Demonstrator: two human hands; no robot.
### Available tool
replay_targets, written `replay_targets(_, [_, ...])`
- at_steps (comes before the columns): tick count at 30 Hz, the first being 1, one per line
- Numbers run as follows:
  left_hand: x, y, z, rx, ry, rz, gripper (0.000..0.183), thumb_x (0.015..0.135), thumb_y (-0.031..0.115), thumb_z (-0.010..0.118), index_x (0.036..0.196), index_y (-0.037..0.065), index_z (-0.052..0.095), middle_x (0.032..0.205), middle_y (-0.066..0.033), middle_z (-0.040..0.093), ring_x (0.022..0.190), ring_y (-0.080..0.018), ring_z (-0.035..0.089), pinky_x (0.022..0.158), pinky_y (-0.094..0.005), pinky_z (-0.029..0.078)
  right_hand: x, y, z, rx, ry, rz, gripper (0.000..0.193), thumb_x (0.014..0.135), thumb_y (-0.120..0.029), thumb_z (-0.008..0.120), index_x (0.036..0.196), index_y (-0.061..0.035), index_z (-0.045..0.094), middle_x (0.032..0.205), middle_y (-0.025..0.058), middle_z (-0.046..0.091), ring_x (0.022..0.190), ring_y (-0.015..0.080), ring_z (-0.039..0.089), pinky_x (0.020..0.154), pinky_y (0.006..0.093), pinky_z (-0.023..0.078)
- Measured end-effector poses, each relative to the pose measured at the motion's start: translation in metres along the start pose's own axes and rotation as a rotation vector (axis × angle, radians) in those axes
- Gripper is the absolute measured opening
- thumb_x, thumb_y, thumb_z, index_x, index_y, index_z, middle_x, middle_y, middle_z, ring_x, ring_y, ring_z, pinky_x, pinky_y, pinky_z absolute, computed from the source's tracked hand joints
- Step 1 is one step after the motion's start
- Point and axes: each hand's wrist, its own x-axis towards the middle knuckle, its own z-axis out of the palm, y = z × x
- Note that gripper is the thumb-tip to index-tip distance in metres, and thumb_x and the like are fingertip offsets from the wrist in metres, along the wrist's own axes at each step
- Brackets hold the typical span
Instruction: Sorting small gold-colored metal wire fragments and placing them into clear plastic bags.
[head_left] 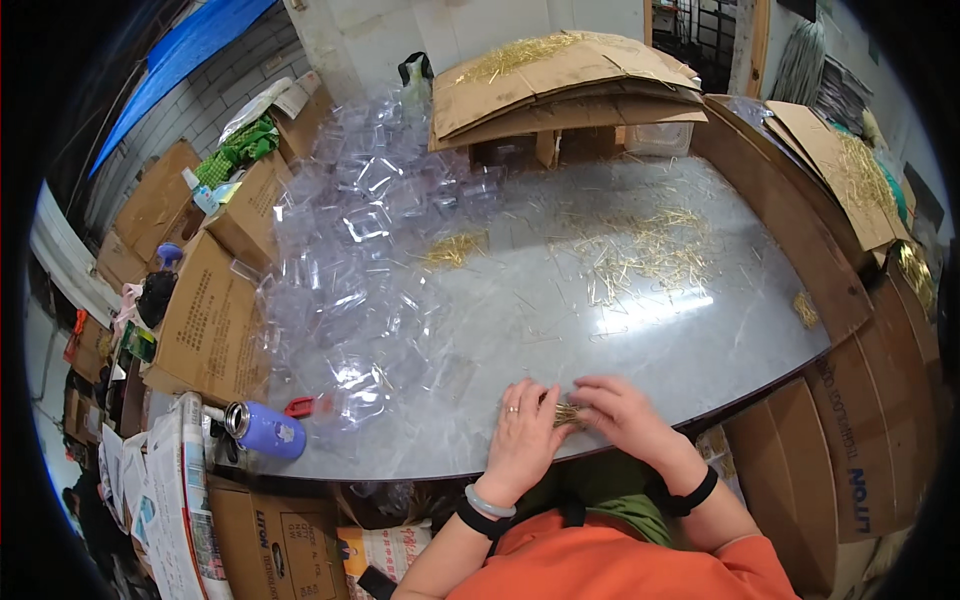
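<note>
At the table's near edge, my left hand (524, 432) and my right hand (628, 422) meet around a small bundle of thin gold wire pieces (568, 414). The fingers of both hands curl against the bundle from either side, and part of it is hidden by them. More gold wire pieces (655, 262) lie loosely scattered on the grey tabletop (500, 345) beyond my hands. A smaller heap of gold wire pieces (455, 250) sits to the left of these, beside a large pile of clear plastic boxes (365, 265).
A purple bottle (268, 430) lies on its side at the near left, close to a red object (299, 407). Cardboard sheets (565, 90) topped with gold wires stand at the back. Cardboard boxes (205, 320) border the left; cardboard panels (790, 230) edge the right.
</note>
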Motion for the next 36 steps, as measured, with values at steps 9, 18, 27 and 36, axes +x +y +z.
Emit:
replay_targets(9, [0.000,0.005,-0.005,0.009,0.015,-0.068,0.051,0.086,0.031,0.077,0.126,0.002,0.063,0.121,-0.0153,0.054,0.114,-0.0371,0.051,0.099,-0.0464,0.045,0.122,0.024,-0.008,-0.483,-0.221,0.049,0.014,0.085,-0.008,0.068,0.097,-0.0022,0.068,0.098,0.0162,0.065,0.089,0.0375,0.068,0.081,0.0455,0.057])
replay_targets(18, [-0.001,0.000,0.005,0.108,0.121,-0.089,0.088,0.089,0.046,0.074,0.145,-0.012,0.040,0.146,-0.0266,0.045,0.134,-0.0428,0.043,0.117,-0.0535,0.032,0.129,0.053,0.026,-0.776,-0.445,-0.322,0.030,0.083,-0.012,0.067,0.111,-0.0050,0.063,0.107,0.0114,0.061,0.103,0.0298,0.062,0.083,0.0385,0.056])
replay_targets(27, [-0.001,-0.003,0.007,0.110,0.027,-0.106,0.083,0.091,0.048,0.071,0.142,-0.013,0.045,0.145,-0.0290,0.047,0.141,-0.0458,0.039,0.119,-0.0583,0.028,0.060,0.031,-0.012,-0.469,-0.281,-0.043,0.023,0.084,-0.011,0.066,0.105,-0.0045,0.066,0.100,0.0156,0.063,0.093,0.0343,0.066,0.079,0.0445,0.056])
replay_targets(36, [-0.001,-0.007,0.008,0.113,-0.024,-0.006,0.074,0.093,0.047,0.069,0.142,-0.006,0.050,0.147,-0.0254,0.048,0.143,-0.0448,0.038,0.119,-0.0584,0.027,0.122,0.060,0.020,-0.643,-0.167,0.076,0.015,0.084,-0.009,0.065,0.099,-0.0052,0.066,0.098,0.0154,0.064,0.092,0.0355,0.068,0.077,0.0462,0.056])
